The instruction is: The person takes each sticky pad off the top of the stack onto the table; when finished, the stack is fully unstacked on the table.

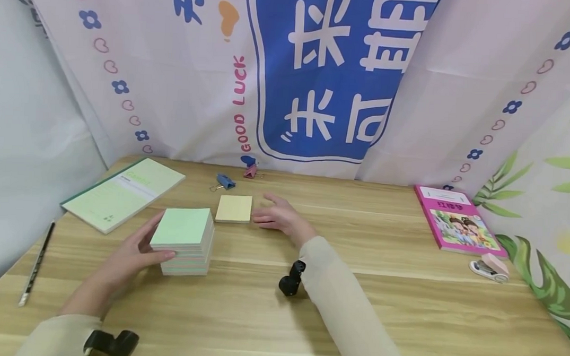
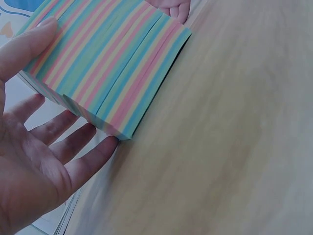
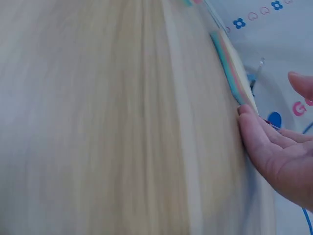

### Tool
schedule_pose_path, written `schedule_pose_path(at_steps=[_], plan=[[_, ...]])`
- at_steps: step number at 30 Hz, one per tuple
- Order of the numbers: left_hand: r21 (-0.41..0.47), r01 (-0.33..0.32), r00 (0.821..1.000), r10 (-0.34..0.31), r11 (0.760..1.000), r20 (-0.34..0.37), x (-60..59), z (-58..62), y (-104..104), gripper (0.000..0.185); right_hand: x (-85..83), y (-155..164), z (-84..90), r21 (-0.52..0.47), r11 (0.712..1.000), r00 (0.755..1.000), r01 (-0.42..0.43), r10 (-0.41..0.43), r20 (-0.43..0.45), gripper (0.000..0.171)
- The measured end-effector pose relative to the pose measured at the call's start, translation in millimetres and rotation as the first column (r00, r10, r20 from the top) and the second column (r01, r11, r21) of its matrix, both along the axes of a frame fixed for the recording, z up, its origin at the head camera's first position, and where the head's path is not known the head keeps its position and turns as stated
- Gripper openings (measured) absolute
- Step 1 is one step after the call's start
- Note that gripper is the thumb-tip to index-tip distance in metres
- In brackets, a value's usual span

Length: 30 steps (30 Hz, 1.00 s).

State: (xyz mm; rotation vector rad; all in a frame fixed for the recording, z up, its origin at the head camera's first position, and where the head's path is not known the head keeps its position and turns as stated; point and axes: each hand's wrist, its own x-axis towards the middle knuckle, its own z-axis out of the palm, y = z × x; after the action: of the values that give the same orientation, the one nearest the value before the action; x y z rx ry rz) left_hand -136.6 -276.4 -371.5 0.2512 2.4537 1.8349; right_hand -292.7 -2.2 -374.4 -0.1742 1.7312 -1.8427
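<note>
the left hand point(image 1: 128, 256) braces the tall striped stack of sticky notes point(image 1: 186, 241) on the wooden desk point(image 1: 403, 310), its fingers spread along the near side and thumb on the top edge. it looks best held square, pressure low on the stack so layers don't shear. just right, the small yellow pad point(image 1: 234, 208) lies flat; the right hand point(image 1: 278, 216) rests beside it, fingers loosely extended, gripping nothing.

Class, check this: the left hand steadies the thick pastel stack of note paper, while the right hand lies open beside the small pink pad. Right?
Not quite. The small pad beside the right hand is pale yellow, not pink, as the head view shows. The left hand does steady the thick pastel stack.
</note>
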Motion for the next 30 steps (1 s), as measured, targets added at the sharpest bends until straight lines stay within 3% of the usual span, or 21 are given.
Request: schedule_pose_path(at_steps=[5, 9, 11, 14, 16, 18, 25, 30], plan=[[0.017, 0.002, 1.000, -0.002, 1.000, -0.003, 2.9, -2.1, -2, 0.084, 17.8, 2, 15.1, 0.073, 0.994, 0.991, -0.086, 0.093, -0.099, 0.064], [0.011, -0.005, 1.000, 0.005, 1.000, -0.015, 3.8, -2.0, -2, 0.083, 42.4, -16, 25.1, 0.065, 0.982, 0.959, -0.176, 0.186, -0.214, 0.066], [0.008, -0.005, 1.000, 0.005, 1.000, -0.026, 4.0, -1.7, -1, 0.083, 56.6, -27, 30.2, 0.093, 0.967, 0.926, -0.237, 0.253, -0.280, 0.069], [0.001, -0.007, 1.000, 0.007, 1.000, -0.023, 3.4, -1.1, 0, 0.083, 74.1, -43, 35.6, 0.164, 0.940, 0.857, -0.301, 0.342, -0.386, 0.078], [0.002, -0.002, 1.000, 0.002, 1.000, -0.018, 2.3, -1.0, 0, 0.083, 82.8, -51, 37.8, 0.226, 0.930, 0.819, -0.289, 0.363, -0.445, 0.084], [-0.001, -0.002, 1.000, 0.002, 1.000, -0.013, 1.5, -0.7, 1, 0.083, 88.3, -57, 38.7, 0.263, 0.930, 0.800, -0.257, 0.357, -0.482, 0.088], [0.004, 0.006, 1.000, -0.006, 1.000, -0.015, -0.4, -0.8, 3, 0.082, 90.5, -64, 33.7, 0.332, 0.934, 0.798, -0.134, 0.301, -0.522, 0.087], [0.014, 0.022, 1.000, -0.022, 1.000, -0.020, -2.2, -1.9, 3, 0.081, 86.8, -57, 27.8, 0.295, 0.947, 0.818, -0.126, 0.268, -0.509, 0.081]])
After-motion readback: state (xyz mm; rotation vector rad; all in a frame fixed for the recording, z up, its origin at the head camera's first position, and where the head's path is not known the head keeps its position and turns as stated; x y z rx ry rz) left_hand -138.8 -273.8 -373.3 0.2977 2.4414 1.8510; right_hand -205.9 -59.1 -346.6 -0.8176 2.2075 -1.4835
